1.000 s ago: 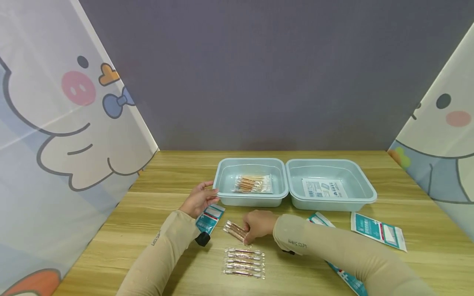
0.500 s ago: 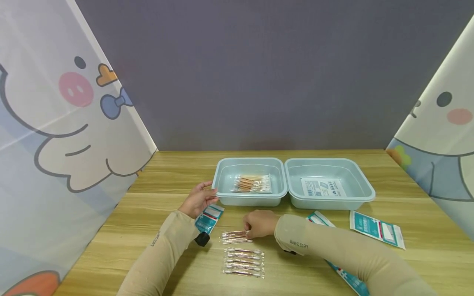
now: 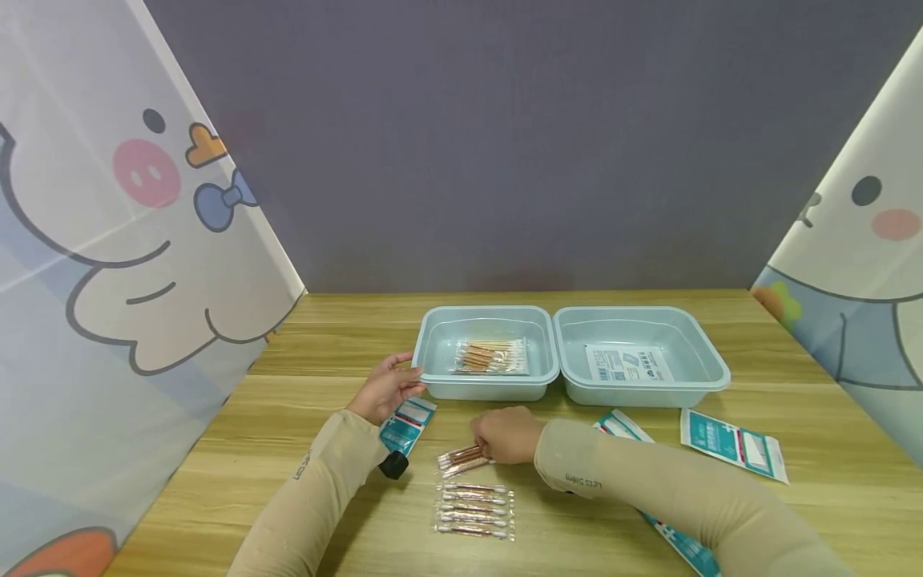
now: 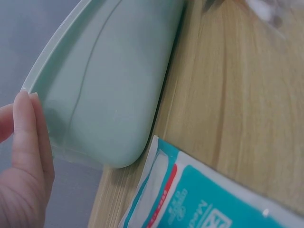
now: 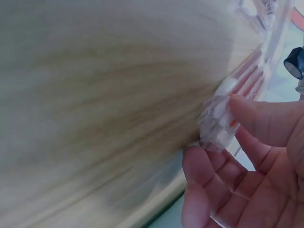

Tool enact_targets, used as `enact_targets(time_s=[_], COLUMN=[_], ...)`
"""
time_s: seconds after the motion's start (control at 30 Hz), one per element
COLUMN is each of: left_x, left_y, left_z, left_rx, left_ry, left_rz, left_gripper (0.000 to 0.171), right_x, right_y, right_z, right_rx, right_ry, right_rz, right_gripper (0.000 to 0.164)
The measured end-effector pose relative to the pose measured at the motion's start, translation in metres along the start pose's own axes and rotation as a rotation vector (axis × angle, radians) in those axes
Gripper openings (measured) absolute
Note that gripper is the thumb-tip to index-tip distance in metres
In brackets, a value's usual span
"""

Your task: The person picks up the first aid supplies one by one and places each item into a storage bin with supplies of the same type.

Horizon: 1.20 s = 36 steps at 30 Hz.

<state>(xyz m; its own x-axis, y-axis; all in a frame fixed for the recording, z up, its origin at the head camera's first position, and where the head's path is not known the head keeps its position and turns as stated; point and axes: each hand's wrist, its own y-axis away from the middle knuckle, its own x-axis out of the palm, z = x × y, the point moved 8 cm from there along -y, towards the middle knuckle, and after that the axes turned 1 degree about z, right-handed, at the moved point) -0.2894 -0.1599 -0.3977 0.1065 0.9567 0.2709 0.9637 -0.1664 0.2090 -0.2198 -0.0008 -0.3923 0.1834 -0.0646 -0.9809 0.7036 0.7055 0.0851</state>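
My right hand point(image 3: 509, 435) pinches the right end of a clear pack of brown-shafted cotton swabs point(image 3: 457, 461) low over the table. In the right wrist view, thumb and fingers hold the crinkled wrapper point(image 5: 216, 126) around the white tips. A second clear swab pack point(image 3: 474, 510) lies flat just nearer to me. My left hand point(image 3: 387, 389) touches the left front corner of the left pale blue bin point(image 3: 490, 391), its fingers fairly straight against the rim in the left wrist view. Inside that bin are packs of swabs point(image 3: 493, 357), some brown, some with pale wooden sticks.
A second pale blue bin point(image 3: 645, 396) stands beside it, with a white printed packet point(image 3: 627, 363) inside. Teal-and-white packets lie near the left wrist point(image 3: 407, 425), at the right point(image 3: 734, 445) and partly under the right arm point(image 3: 685, 545). A grey panel point(image 3: 534, 144) stands behind.
The swab pack in my right hand has turned from a steep slant to nearly level, its free end now tilting slightly. The left hand stays at the bin corner.
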Motion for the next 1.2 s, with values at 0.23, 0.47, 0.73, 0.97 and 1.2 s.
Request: enact_targets(time_s=[0.23, 0.47, 0.73, 0.97, 1.2], left_x=[-0.001, 0.000, 0.000, 0.002, 0.000], left_y=[0.001, 0.000, 0.000, -0.001, -0.002], left_z=[0.000, 0.001, 0.001, -0.001, 0.001], left_rx=[0.001, 0.002, 0.004, -0.005, -0.005], left_ry=[-0.012, -0.018, -0.020, -0.025, -0.050], left_rz=[-0.001, -0.006, 0.010, 0.008, -0.013], left_gripper=[0.050, 0.048, 0.050, 0.049, 0.047], right_x=[-0.003, -0.008, -0.010, -0.004, 0.004], right_y=[0.000, -0.001, 0.002, 0.006, 0.014], right_z=[-0.002, -0.018, -0.029, -0.038, -0.050], right_rx=[-0.009, 0.042, -0.063, -0.088, 0.011], right_ry=[-0.017, -0.194, -0.565, -0.730, -0.932], right_rz=[-0.039, -0.042, -0.026, -0.001, 0.022], right_gripper=[0.022, 0.022, 0.015, 0.015, 0.015])
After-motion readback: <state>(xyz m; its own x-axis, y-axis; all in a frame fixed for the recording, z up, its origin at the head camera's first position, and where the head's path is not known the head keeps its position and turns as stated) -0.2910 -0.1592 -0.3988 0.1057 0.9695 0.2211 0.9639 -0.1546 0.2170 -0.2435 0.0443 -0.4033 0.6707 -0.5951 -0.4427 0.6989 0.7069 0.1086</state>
